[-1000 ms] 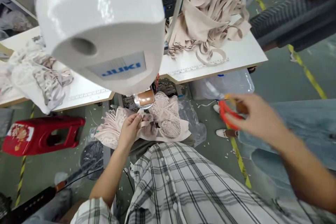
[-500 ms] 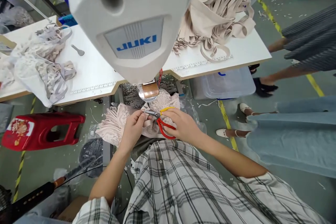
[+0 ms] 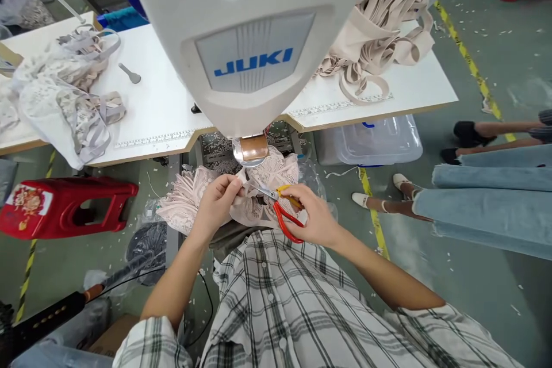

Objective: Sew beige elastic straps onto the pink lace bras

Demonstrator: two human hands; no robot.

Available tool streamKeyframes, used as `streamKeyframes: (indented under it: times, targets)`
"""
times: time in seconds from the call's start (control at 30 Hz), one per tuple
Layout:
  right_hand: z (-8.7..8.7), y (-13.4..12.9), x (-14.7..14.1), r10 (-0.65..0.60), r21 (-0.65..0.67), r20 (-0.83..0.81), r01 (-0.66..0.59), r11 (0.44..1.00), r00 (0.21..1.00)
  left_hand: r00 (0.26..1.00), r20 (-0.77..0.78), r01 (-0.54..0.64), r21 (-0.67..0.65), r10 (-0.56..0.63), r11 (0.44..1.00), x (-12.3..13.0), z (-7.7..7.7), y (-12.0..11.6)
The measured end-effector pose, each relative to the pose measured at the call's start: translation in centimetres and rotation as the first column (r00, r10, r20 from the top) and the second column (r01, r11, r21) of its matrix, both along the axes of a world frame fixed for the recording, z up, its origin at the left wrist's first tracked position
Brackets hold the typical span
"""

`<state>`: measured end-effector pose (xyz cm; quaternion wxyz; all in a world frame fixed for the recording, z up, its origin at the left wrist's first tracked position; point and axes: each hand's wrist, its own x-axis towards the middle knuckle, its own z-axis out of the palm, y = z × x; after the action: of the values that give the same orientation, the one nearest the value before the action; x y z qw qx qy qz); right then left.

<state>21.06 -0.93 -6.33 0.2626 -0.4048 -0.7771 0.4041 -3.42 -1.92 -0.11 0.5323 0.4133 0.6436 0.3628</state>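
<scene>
At far left a glossy red plastic stool (image 3: pixel 64 207) carries a floral sticker, and above it a crumpled heap of whitish lace and satiny grey straps (image 3: pixel 64 92) spills over the table edge. Farther right, a fanned stack of pale pink lace (image 3: pixel 181 201) lies with ruffled edges beside the left hand (image 3: pixel 218 198), whose thumb and fingers are pinched together on a small pale piece of fabric (image 3: pixel 242 175). A rounded, patterned lace bra (image 3: pixel 284 169) lies just right of that, below the smooth white sewing machine (image 3: pixel 259 69) and its coppery plate (image 3: pixel 254 148). The scissors (image 3: pixel 274 195), with one yellow and one red handle, are gripped by the right hand (image 3: pixel 317 215), fingers closed around the loops and the steel blades pointing at the pinched fabric. Matte beige bands (image 3: pixel 379 40) curl on the right of the table. The left fingers hide part of the pinched fabric; whether the blades touch it is too small to tell. The machine's top is cut off. The white table (image 3: pixel 150 92) has printed rulers along its edge; a clear plastic bin (image 3: pixel 371 141) sits below its right side, and yellow tape (image 3: pixel 375 218) marks the grey-green, scrap-strewn floor near another person's pale denim (image 3: pixel 483 213).
</scene>
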Motion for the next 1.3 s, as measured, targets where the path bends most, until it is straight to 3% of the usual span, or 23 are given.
streamKeyframes:
  times: [0.23, 0.6, 0.8, 0.9, 1.0, 1.1, 1.2, 1.3]
  targets:
    - [0.5, 1.0, -2.0, 0.046, -0.029, -0.028, -0.047, 0.998, 0.999, 0.995, -0.064, 0.073, -0.018, -0.074, 0.997, 0.0, 0.3, 0.4]
    - [1.1, 2.1, -1.7, 0.064, -0.137, 0.008, -0.062, 0.989, 0.998, 0.992, -0.127, 0.028, 0.024, -0.025, 0.999, -0.4, -0.4, 0.4]
    - [1.0, 2.0, 0.4, 0.014, -0.105, 0.076, -0.006, 0.994, 0.997, 0.992, -0.065, -0.101, 0.086, 0.107, 0.991, -0.4, -1.3, 0.4]
    - [1.1, 3.1, 2.8, 0.002, -0.118, 0.157, 0.016, 0.993, 0.988, 0.969, -0.220, -0.067, 0.205, 0.113, 0.976, -1.1, -1.7, 0.3]
    - [1.4, 6.1, 5.2, -0.054, -0.096, 0.318, 0.089, 0.991, 0.946, 0.865, -0.488, 0.048, 0.315, 0.118, 0.948, -2.1, -2.0, 0.2]
    - [1.7, 11.3, 6.4, -0.233, 0.012, 0.483, 0.260, 0.966, 0.844, 0.765, -0.638, 0.145, 0.307, 0.090, 0.941, -3.1, -1.6, 0.4]
    - [1.6, 18.1, 6.5, -0.396, 0.222, 0.557, 0.328, 0.918, 0.730, 0.792, -0.601, 0.252, 0.158, -0.109, 0.955, -4.1, -0.5, 1.6]
    - [1.3, 23.7, 6.2, -0.397, 0.338, 0.569, 0.235, 0.911, 0.720, 0.804, -0.482, 0.388, -0.016, -0.347, 0.921, -5.1, 0.8, 3.0]
